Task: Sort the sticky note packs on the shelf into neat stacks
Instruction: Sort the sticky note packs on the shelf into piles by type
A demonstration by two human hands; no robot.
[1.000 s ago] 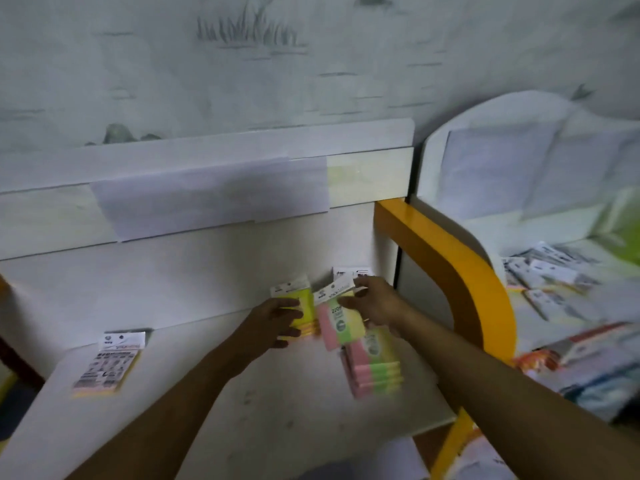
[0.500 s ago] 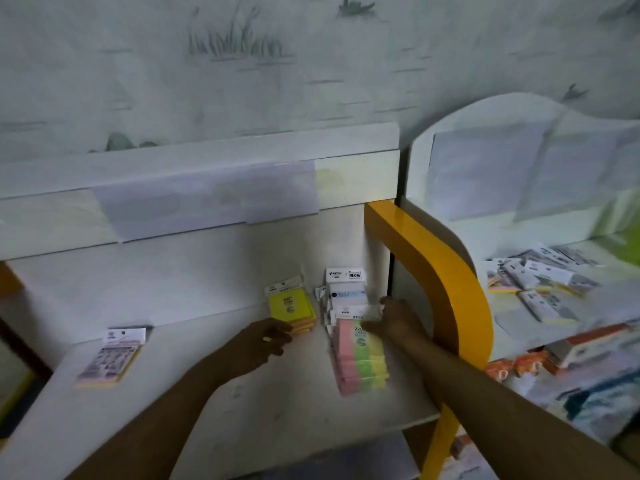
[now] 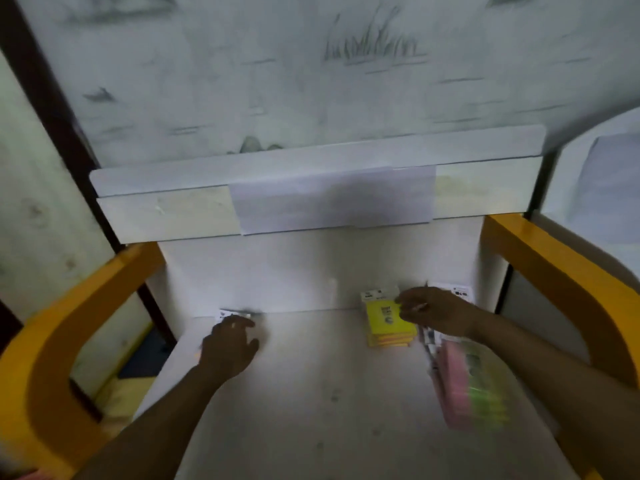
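The left hand (image 3: 228, 348), which a second ago gripped the yellow pack stack (image 3: 389, 322) and half a second ago hovered just before it, is now well away at the left rear of the shelf (image 3: 311, 393), its fingers lying over the lone pack (image 3: 235, 315) there. The right hand (image 3: 433, 311) has left the pink and green stack (image 3: 467, 386) and now reaches across to the top edge of the yellow stack, fingers curled at its header card. The pink and green pack that the right hand held up a second ago lies on its stack.
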